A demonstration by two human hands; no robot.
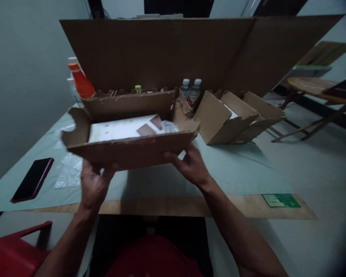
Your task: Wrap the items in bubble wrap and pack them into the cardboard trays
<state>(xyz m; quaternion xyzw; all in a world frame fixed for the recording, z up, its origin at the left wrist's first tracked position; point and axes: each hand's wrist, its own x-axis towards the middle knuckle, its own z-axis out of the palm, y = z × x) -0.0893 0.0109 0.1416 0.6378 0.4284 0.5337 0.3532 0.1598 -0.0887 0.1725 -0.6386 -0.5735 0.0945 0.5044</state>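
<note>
Between both hands a long open cardboard box [132, 154] is held up above the table, tilted a little. Inside it lie a white box [115, 129] with brownish patches at one end and some clear plastic wrap [169, 126]. My left hand [94, 182] grips the cardboard box from below at its left, thumb along the front wall. At the right lower corner my right hand [192, 163] has its thumb on the front wall and its other fingers hidden under the box. Bubble wrap [70, 175] lies on the cloth beside my left hand.
A phone [33, 180] lies at the left. Several cardboard holders [227, 125] stand at the right, near two clear bottles [194, 92]. An orange bottle [82, 82] and a tall cardboard panel [161, 54] stand behind. A red stool [17, 250] is lower left.
</note>
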